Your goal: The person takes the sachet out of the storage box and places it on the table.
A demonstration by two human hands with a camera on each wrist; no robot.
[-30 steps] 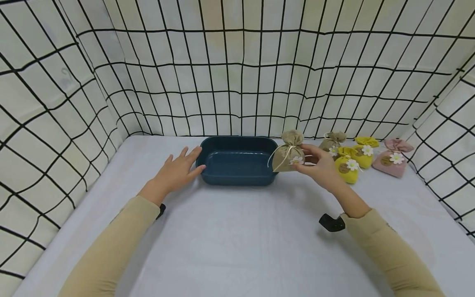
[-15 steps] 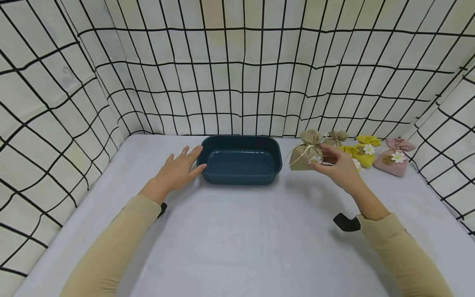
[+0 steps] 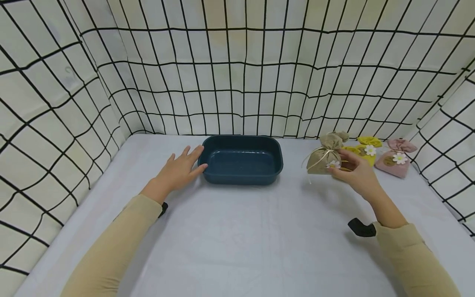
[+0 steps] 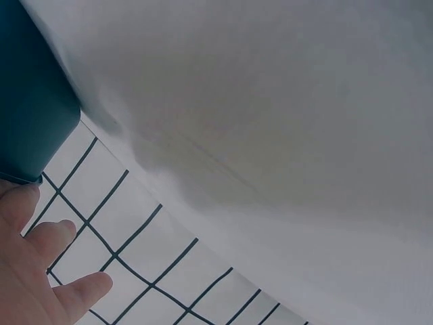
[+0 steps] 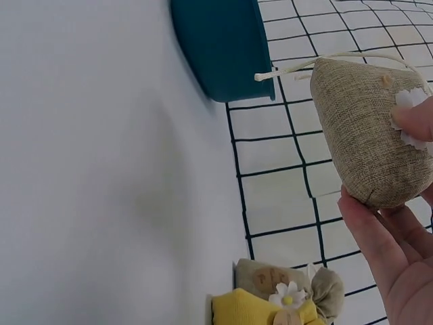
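A beige drawstring sachet (image 3: 322,160) with a white flower is pinched between the thumb and fingers of my right hand (image 3: 358,173), held above the table. In the right wrist view the sachet (image 5: 369,132) hangs off the surface, its pale cord trailing toward the basin. The dark teal basin (image 3: 243,180) sits at the back middle of the table. My left hand (image 3: 176,173), fingers straight and spread, touches the basin's left rim. The left wrist view shows fingertips (image 4: 20,203) at the rim of the basin (image 4: 34,101).
Two yellow sachets, one mostly hidden behind my right hand, and a pink sachet (image 3: 391,165) lie at the back right. Another beige sachet (image 5: 260,277) lies beside a yellow sachet (image 5: 243,308). Black wire grid (image 3: 222,78) walls stand around the white table (image 3: 237,239).
My right hand has carried the beige sachet rightward, from the basin's right edge toward the other sachets. My left hand has stayed at the basin's left rim.
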